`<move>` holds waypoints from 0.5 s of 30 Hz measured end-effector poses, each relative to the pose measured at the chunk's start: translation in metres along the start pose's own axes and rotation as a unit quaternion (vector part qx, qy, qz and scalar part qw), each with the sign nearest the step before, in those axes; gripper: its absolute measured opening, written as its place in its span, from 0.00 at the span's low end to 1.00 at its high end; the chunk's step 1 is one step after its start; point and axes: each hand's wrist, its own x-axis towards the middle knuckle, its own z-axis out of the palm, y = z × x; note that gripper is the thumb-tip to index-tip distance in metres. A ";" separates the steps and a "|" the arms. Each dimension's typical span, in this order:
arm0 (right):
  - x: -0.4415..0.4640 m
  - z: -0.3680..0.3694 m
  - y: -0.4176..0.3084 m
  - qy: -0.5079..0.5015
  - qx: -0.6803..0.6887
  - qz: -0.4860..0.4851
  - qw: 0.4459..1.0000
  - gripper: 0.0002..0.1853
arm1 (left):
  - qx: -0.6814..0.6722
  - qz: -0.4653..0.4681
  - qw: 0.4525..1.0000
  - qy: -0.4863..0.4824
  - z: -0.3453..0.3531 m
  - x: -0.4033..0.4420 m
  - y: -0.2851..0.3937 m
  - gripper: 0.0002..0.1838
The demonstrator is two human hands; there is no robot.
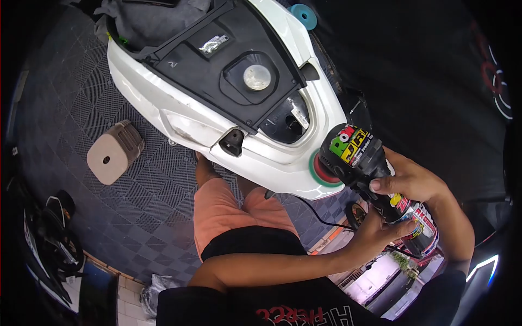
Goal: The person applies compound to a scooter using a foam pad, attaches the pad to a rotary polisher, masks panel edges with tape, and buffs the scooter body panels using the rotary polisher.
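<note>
Both my hands hold a black power polisher point(375, 174) covered in colourful stickers. My right hand point(410, 179) is wrapped round its body near the head, the thumb lying across the top. Lower down, my left hand point(378, 234) grips the stickered rear part. The polisher's green foam pad point(317, 173), on a red backing, rests against the rounded end of a white scooter body point(272, 169). Part of the pad is hidden by the tool's head. A black power cord point(312, 211) trails beside my left forearm.
A beige plastic stool point(109, 152) stands on the dark tiled floor point(157, 201). Grey cloth point(163, 24) lies at the scooter's far end, and a teal round pad point(303, 17) sits beyond it. Another motorcycle point(60, 244) is at the lower left. A black sheet point(413, 81) hangs on the right.
</note>
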 end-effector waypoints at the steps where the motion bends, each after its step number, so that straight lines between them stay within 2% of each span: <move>1: 0.004 0.000 -0.007 -0.010 -0.007 0.009 1.000 0.44 | 0.004 0.003 1.000 0.005 0.000 0.000 0.004 0.31; 6: 0.024 0.003 -0.023 -0.037 -0.048 0.033 0.998 0.42 | -0.008 0.050 0.998 0.047 0.004 -0.001 0.018 0.31; 11: 0.029 -0.001 -0.034 -0.024 -0.082 0.056 0.995 0.42 | -0.002 0.011 0.998 0.061 0.004 0.003 0.025 0.32; 15: 0.030 -0.002 -0.046 -0.009 -0.095 0.080 0.992 0.42 | -0.024 0.018 0.998 0.046 0.004 0.009 0.028 0.31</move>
